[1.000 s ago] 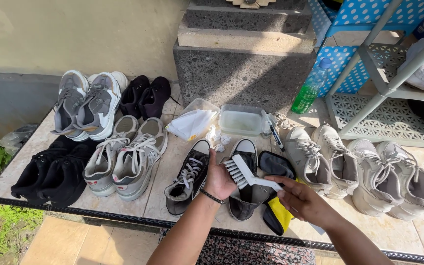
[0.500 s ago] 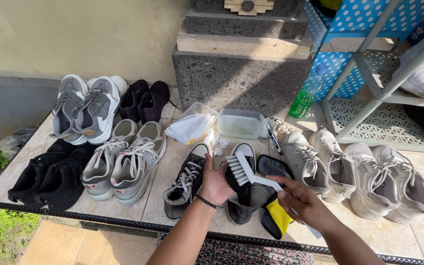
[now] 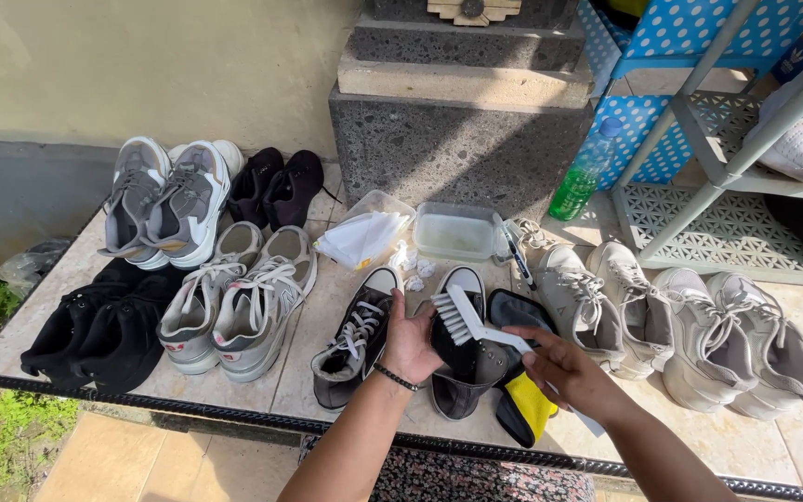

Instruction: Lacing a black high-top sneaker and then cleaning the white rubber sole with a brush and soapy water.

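Note:
My left hand (image 3: 411,342) grips the side of a black high-top sneaker with a white toe cap (image 3: 459,372), which stands on the tiled ledge (image 3: 327,321). My right hand (image 3: 564,372) holds the handle of a white scrubbing brush (image 3: 462,319); its bristles rest over the sneaker's opening. The matching black sneaker (image 3: 355,336) lies just left of my left hand. A black and yellow insole or cloth (image 3: 524,404) lies under my right hand.
Grey sneakers (image 3: 167,200), dark slip-ons (image 3: 276,186), black shoes (image 3: 95,325), grey-white runners (image 3: 239,297) sit left; beige sneakers (image 3: 680,321) right. A clear tub of water (image 3: 460,232), white cloth (image 3: 360,237), green bottle (image 3: 587,172), stone pillar (image 3: 462,121) and shelf rack (image 3: 717,139) stand behind.
The brush has slid a little across the black sneaker's top while my left hand keeps its grip. The view has shifted slightly downward.

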